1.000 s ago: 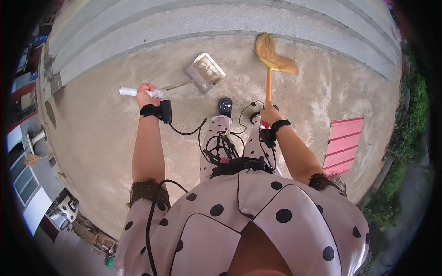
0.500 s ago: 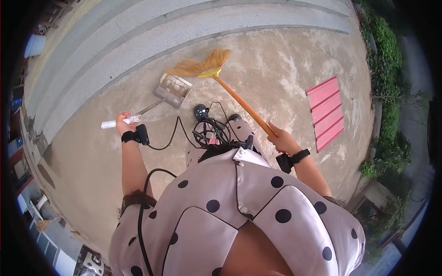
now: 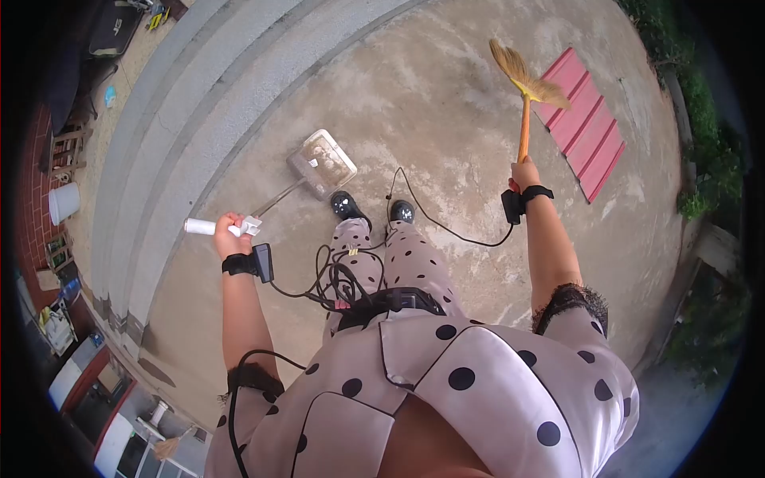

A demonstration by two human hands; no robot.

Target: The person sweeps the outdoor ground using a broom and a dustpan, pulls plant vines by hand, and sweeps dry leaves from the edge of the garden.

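Note:
My left hand [image 3: 232,232] is closed round the white handle end of a long-handled dustpan [image 3: 323,164]. The pan lies on the concrete just ahead of my left foot, its open side facing away and to the right. A broom [image 3: 523,131] is in my right hand [image 3: 524,173], fingers wrapped round its orange stick. Its straw head [image 3: 518,70] fans out at the far end, one side overlapping the edge of a red ribbed metal sheet [image 3: 580,119]. Whether the bristles touch the sheet or hang above it, I cannot tell.
Wide grey steps [image 3: 215,103] curve along the left. A white bucket [image 3: 64,203] stands beyond them. Green plants [image 3: 705,151] border the right side. A loose black cable [image 3: 454,233] runs from my right wrist past my legs, with more coils at my waist.
The broom has swung from beside the dustpan over to the right, by the red sheet, and my right arm has stretched forward. My left hand keeps its hold on the dustpan.

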